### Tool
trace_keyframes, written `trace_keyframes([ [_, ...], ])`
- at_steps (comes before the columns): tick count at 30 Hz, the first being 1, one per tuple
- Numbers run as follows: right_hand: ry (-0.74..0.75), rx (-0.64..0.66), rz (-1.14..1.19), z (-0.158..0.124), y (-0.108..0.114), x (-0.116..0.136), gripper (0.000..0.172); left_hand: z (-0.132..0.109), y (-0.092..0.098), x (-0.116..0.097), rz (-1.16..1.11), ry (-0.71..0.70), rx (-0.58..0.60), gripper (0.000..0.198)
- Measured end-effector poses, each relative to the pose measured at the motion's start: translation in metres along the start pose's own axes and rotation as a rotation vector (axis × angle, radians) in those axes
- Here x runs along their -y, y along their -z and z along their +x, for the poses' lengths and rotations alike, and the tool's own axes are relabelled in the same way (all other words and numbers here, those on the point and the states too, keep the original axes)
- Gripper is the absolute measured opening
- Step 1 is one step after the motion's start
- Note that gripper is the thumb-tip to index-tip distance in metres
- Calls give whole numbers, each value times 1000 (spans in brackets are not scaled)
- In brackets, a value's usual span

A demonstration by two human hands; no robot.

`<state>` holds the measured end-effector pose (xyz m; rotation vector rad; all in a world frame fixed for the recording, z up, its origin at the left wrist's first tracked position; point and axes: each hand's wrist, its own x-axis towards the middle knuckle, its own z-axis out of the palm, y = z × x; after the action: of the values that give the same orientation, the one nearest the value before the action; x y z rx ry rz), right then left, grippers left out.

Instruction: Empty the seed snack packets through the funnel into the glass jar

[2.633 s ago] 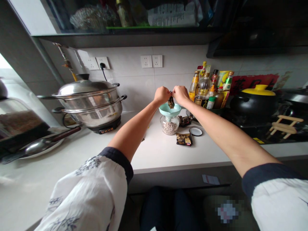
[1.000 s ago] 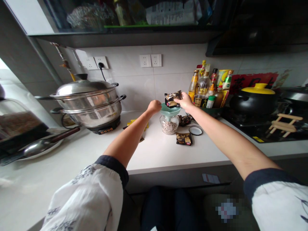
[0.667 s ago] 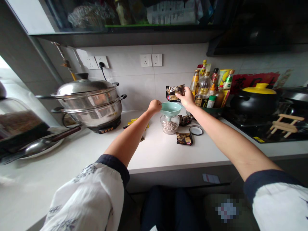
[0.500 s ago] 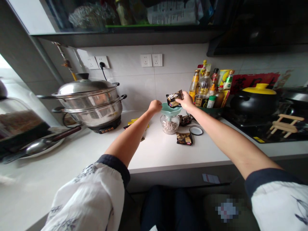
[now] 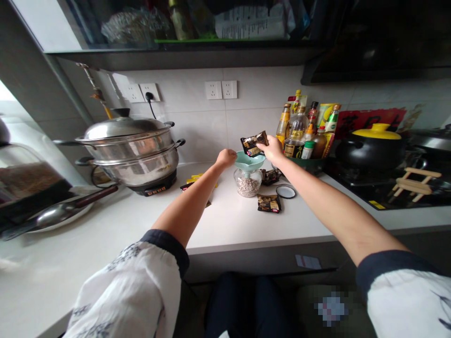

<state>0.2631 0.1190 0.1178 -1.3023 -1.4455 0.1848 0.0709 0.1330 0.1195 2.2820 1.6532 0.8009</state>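
A green funnel (image 5: 249, 162) sits in the mouth of a clear glass jar (image 5: 248, 184) that holds pale flaky bits. At the funnel's left edge my left hand (image 5: 226, 158) is closed on its rim. My right hand (image 5: 272, 148) grips a black and gold packet (image 5: 254, 143), tilted over the funnel. Another black packet (image 5: 269, 203) lies in front of the jar, beside a round lid (image 5: 286, 191). More dark packets (image 5: 270, 177) are behind, partly hidden by the jar.
A steel steamer (image 5: 132, 145) stands at the left, near a pan (image 5: 56, 213). Bottles (image 5: 299, 126) crowd a tray at the right. Beyond them, a black pot with a yellow lid (image 5: 375, 143) and a small wooden stand (image 5: 414, 184) are on the stove.
The packet in my right hand has tipped slightly more and shifted a little left. My left hand stays at the funnel's rim.
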Motion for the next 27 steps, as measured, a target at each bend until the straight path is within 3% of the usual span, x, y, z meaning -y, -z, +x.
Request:
trace_keyframes([
  [8, -13, -82, 135, 4, 1, 0, 21, -3, 0, 1, 29, -44, -38, 35],
  [14, -87, -33, 122, -1, 0, -2, 18, 3, 6, -2, -14, -85, -154, 43],
  [18, -58, -16, 238, 3, -3, -1, 20, 14, 7, -12, -178, -107, -126, 45],
  [22, -33, 47, 309, 11, -1, -3, 23, 23, 9, -21, -198, -73, -107, 31],
  [27, -45, 99, 233, 16, 4, -12, 28, 28, 11, -22, -198, -83, -153, 29],
])
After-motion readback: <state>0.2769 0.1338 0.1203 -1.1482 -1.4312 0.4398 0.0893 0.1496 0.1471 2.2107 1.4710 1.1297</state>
